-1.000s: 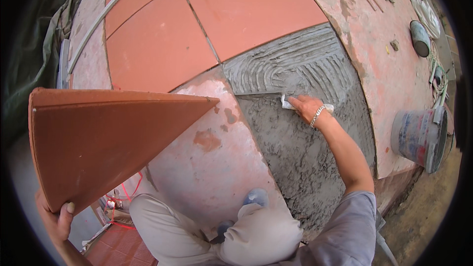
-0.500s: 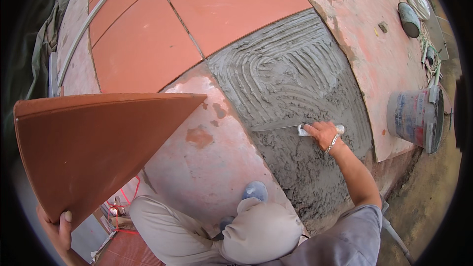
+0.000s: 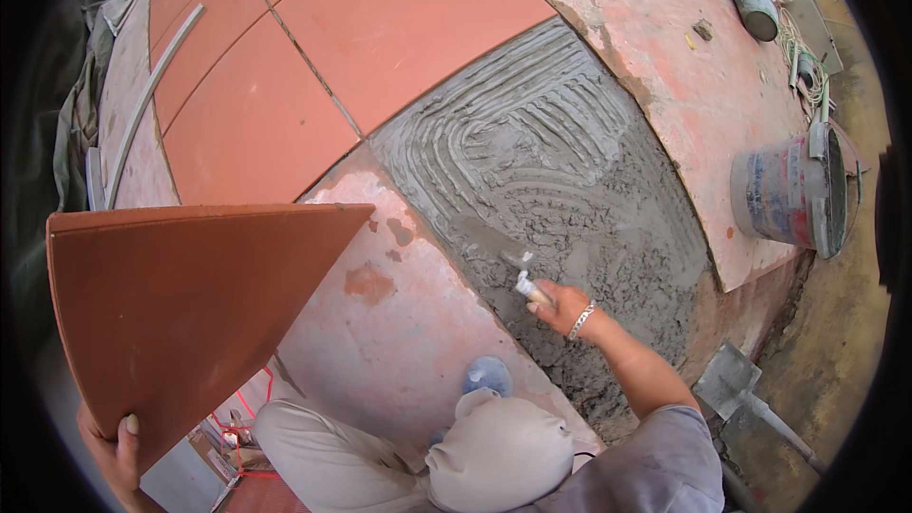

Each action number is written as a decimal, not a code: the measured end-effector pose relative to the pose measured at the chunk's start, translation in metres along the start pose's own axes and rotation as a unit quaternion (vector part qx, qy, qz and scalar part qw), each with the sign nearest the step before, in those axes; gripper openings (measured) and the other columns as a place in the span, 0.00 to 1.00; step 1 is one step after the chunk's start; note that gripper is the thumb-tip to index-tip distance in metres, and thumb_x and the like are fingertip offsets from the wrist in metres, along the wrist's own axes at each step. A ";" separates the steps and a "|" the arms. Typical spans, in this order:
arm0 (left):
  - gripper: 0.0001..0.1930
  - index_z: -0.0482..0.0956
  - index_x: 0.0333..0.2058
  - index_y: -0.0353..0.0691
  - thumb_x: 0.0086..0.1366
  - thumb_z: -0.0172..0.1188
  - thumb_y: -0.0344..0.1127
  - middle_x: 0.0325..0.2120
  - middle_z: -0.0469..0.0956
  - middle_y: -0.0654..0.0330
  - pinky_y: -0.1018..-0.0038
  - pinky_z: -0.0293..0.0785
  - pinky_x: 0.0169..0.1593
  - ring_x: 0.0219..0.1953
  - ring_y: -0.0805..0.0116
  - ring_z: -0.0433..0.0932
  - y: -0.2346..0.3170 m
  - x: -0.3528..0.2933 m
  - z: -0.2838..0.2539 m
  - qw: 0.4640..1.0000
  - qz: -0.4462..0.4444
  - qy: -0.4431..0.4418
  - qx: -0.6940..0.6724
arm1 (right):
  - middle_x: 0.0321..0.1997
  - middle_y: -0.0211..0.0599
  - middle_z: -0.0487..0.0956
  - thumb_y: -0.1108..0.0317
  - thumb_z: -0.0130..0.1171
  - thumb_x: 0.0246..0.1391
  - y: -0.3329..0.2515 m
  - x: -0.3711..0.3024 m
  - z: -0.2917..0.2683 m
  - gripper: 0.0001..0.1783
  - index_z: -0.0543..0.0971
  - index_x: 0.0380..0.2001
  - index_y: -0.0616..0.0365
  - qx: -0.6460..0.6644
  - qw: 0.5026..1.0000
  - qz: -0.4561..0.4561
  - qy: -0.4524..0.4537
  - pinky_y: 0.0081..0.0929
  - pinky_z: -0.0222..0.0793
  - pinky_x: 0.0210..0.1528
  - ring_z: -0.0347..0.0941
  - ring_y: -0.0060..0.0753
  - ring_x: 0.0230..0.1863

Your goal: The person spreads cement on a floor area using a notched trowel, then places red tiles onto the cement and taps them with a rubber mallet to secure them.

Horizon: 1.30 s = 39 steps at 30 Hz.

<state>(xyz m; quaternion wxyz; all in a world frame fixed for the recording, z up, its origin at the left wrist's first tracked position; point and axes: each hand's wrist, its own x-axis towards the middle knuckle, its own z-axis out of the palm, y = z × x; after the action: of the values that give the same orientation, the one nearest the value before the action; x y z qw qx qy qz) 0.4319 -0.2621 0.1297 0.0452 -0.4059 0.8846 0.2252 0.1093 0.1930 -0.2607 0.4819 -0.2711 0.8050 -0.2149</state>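
At the lower left my left hand (image 3: 116,451) grips the bottom corner of a large reddish-brown tile (image 3: 190,304), thumb on its face. The tile stands tilted on edge, its upper edge reaching toward the mortar. My right hand (image 3: 562,306), with a chain bracelet at the wrist, is closed round the pale handle of a trowel (image 3: 496,242). The trowel's blade lies at the left side of a grey mortar bed (image 3: 608,199). Curved ridges mark the far part of that mortar; the near part is rough and lumpy.
Laid orange-red tiles (image 3: 418,19) border the mortar at the far side. A stained bucket (image 3: 784,192) stands on the right, with a metal can (image 3: 753,8) beyond it. A shovel (image 3: 736,385) lies at the lower right. A long pale strip (image 3: 152,100) rests at far left.
My right hand has moved left and nearer, turning the trowel. The tile stays in my left hand, slightly lower in view. The view has shifted, showing more of the shovel.
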 end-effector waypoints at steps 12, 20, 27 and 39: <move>0.32 0.75 0.45 0.27 0.60 0.63 0.57 0.36 0.77 0.60 0.73 0.66 0.47 0.40 0.72 0.71 0.005 0.007 0.000 0.999 0.028 0.008 0.015 | 0.42 0.57 0.82 0.52 0.58 0.60 -0.009 0.041 -0.023 0.27 0.73 0.58 0.56 0.059 0.974 0.091 0.201 0.46 0.75 0.48 0.79 0.59 0.43; 0.32 0.78 0.52 0.30 0.63 0.66 0.55 0.46 0.81 0.48 0.63 0.72 0.52 0.48 0.59 0.78 0.033 0.004 0.001 0.999 0.003 0.001 0.045 | 0.29 0.42 0.81 0.57 0.60 0.60 0.020 0.063 -0.046 0.21 0.76 0.50 0.61 0.282 0.918 0.147 0.238 0.35 0.75 0.31 0.78 0.35 0.26; 0.31 0.79 0.52 0.30 0.63 0.66 0.54 0.45 0.82 0.48 0.64 0.72 0.52 0.47 0.60 0.78 0.036 0.000 -0.001 0.996 0.013 0.019 0.082 | 0.25 0.39 0.79 0.59 0.59 0.62 0.019 0.045 -0.047 0.18 0.74 0.46 0.62 0.175 0.888 0.176 0.386 0.34 0.74 0.26 0.77 0.33 0.22; 0.29 0.80 0.51 0.30 0.63 0.67 0.51 0.42 0.83 0.52 0.67 0.73 0.50 0.45 0.63 0.78 0.033 0.003 0.004 0.999 0.010 0.015 -0.026 | 0.44 0.61 0.81 0.53 0.58 0.59 -0.066 0.159 -0.077 0.25 0.75 0.48 0.65 0.056 0.950 0.100 0.290 0.49 0.72 0.53 0.77 0.63 0.49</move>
<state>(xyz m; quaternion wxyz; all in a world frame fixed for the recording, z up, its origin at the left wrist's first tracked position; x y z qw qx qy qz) 0.4049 -0.2432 0.1374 0.0189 -0.4017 0.8829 0.2424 -0.0059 0.0471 -0.2910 0.2607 -0.0877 0.9199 -0.2795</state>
